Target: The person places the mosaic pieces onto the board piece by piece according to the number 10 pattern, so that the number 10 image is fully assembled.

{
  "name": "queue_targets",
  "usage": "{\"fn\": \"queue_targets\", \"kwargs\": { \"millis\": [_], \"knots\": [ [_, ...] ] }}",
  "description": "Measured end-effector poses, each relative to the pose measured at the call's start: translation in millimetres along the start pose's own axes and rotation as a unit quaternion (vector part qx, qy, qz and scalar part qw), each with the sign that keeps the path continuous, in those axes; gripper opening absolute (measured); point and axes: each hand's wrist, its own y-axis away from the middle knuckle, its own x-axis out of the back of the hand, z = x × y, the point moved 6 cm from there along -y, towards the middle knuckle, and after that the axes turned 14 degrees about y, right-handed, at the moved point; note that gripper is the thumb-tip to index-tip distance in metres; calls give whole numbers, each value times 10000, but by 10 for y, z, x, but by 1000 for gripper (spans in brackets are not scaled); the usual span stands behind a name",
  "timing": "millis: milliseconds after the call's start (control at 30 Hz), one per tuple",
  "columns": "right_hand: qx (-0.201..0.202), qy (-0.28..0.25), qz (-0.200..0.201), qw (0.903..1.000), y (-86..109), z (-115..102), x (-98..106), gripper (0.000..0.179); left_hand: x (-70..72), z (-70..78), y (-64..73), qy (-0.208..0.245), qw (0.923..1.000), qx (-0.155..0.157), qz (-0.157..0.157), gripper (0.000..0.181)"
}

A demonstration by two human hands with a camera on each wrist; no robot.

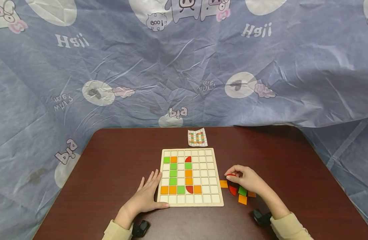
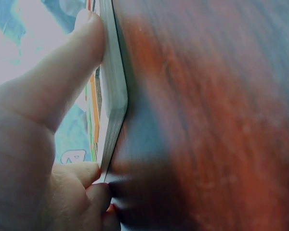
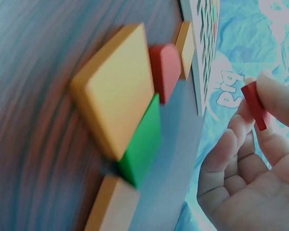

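A square wooden grid board [image 1: 207,173] lies on the table, with green, orange and red tiles in its left and middle cells. My left hand [image 1: 145,196] rests against its near left corner, fingers straight and spread along the left side, thumb on the front rim. In the left wrist view the thumb [image 2: 82,53] presses on the board's edge [image 2: 113,72]. Right of the board, my right hand [image 1: 248,179] pinches a red quarter-round tile [image 3: 254,106] between thumb and fingertips, raised above the loose tiles. Below it lie another red tile [image 1: 233,190] and a green tile [image 1: 242,191].
Loose orange tiles [image 1: 242,199] lie near the right hand, one orange tile [image 1: 223,184] close by the board's right edge. A small pattern card [image 1: 197,137] with a coloured grid stands behind the board. A blue printed cloth [image 1: 184,66] hangs behind the brown table [image 1: 127,146].
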Motion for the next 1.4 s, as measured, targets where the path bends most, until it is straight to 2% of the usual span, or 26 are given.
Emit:
{"fn": "queue_targets", "kwargs": {
  "millis": [200, 400, 667, 800, 1033, 1200, 1400],
  "knots": [
    [-145, -611, -26, 9980, -56, -98, -65, 13, -4, -11, -11, -21, 10000, 15, -13, 120],
    [-136, -1269, -240, 9915, -88, -214, -164, 20, -7, -17, -18, -97, 10000, 19, -12, 120],
    [119, -1507, -618, 9866, -131, -376, -376, 21, -1, -5, -11, -15, 10000, 38, -18, 120],
    [30, -1288, -647, 9896, -132, -418, -475, 17, 1, -2, -8, -35, 10000, 34, -14, 120],
    [-20, -603, -411, 9973, -123, -517, -561, 9, -3, -7, -8, -83, 10000, 7, -3, 120],
    [-186, -232, -297, 9991, -121, -561, -599, 10, -6, -15, -12, -51, 10000, 10, -15, 119],
    [-81, 310, 41, 9995, -118, -621, -583, 15, -5, -15, -11, -39, 10000, -2, -33, 119]
  ]
}}
